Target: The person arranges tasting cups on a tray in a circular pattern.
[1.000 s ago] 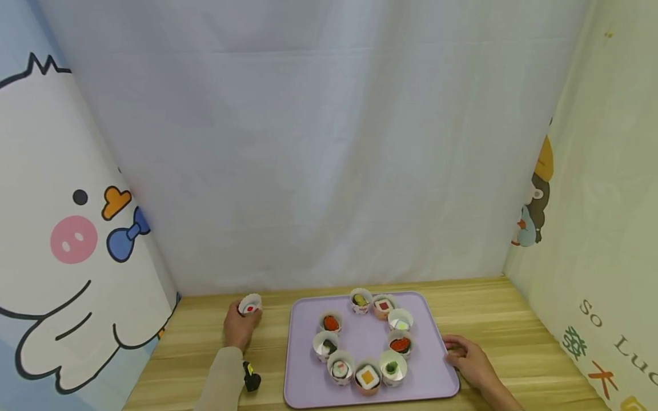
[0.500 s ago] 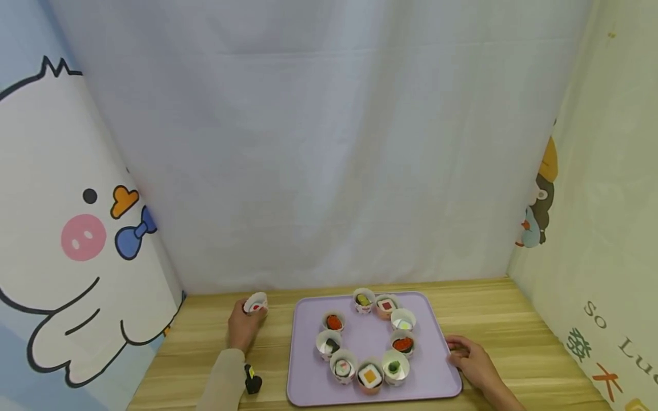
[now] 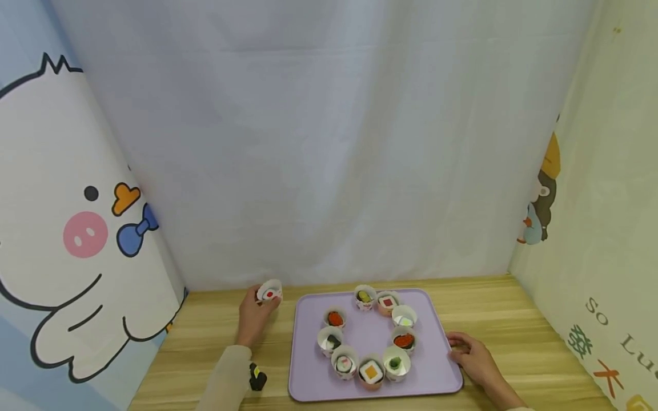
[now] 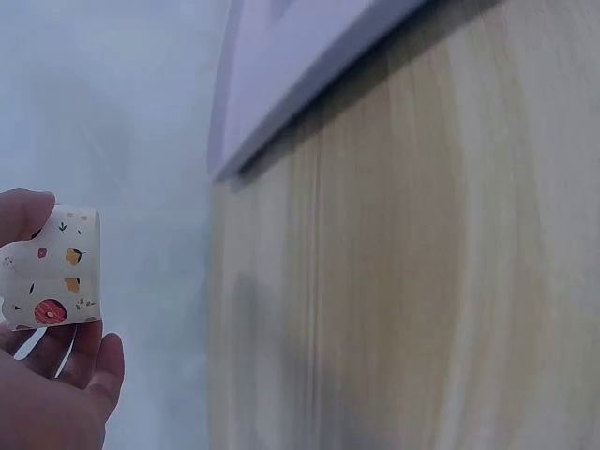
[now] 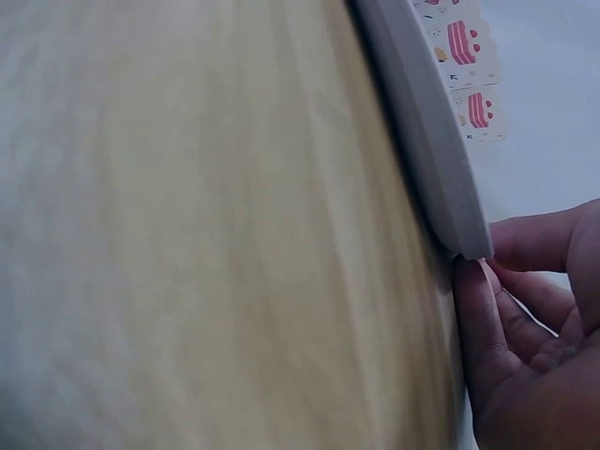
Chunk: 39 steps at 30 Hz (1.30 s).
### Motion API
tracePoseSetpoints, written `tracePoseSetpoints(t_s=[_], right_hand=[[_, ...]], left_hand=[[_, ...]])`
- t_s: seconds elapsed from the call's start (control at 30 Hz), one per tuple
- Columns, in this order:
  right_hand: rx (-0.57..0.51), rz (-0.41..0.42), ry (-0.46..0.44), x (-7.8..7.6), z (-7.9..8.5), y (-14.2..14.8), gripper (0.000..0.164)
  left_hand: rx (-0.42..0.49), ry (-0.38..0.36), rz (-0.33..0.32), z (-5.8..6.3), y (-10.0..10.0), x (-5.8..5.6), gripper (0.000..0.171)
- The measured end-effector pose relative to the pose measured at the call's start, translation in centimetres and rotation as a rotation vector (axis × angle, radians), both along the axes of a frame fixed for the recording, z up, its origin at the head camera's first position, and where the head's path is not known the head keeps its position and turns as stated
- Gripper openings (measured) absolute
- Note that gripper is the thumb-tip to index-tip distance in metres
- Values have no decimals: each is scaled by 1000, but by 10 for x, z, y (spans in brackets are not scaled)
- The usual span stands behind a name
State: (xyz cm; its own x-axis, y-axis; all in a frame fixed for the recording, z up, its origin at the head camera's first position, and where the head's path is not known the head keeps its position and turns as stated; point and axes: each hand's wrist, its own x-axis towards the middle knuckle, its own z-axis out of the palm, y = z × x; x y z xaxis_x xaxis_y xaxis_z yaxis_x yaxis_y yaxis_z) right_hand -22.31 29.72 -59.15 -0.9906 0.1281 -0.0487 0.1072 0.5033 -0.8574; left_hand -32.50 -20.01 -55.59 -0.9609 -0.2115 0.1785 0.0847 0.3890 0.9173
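In the head view my left hand (image 3: pixel 255 315) holds a white paper baking cup (image 3: pixel 269 290) to the left of the tray, with a white piece with a red centre inside. The left wrist view shows the thumb and fingers around this printed cup (image 4: pixel 61 267), raised off the table. My right hand (image 3: pixel 475 358) is at the right edge of the lilac tray (image 3: pixel 354 328). In the right wrist view its fingers (image 5: pixel 483 309) pinch the tray's rim (image 5: pixel 441 141). Several baking cups with sushi-like pieces stand in a ring on the tray, one with an orange-centred piece (image 3: pixel 371 371).
The tray lies on a wood-grain table (image 3: pixel 180 359). A white curtain (image 3: pixel 329 171) hangs behind the table. Printed cloths stand at both sides, a cartoon chick (image 3: pixel 46 171) on the left one. A black wrist device (image 3: pixel 257 377) sits at the left sleeve.
My left hand has lifted the baking cup off the table and moved slightly to the right with it. The right hand stays at the tray's edge, and the tray's cups have not been rearranged.
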Motion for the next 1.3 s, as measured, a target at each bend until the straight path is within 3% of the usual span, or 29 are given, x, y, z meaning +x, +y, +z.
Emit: tracePoseSetpoints(t_s=[0.43,0.97,1.3], right_hand=[[-17,5,13,-1,3,0,44],[-5,1,12,1,4,-1,44],[-11,-2,8,1,2,-1,43]], left_hand=[[12,35,-107,24,34,3,53],[-4,37,-226,37,88,1,53],[-70,18,-281,40,112,-1,51]])
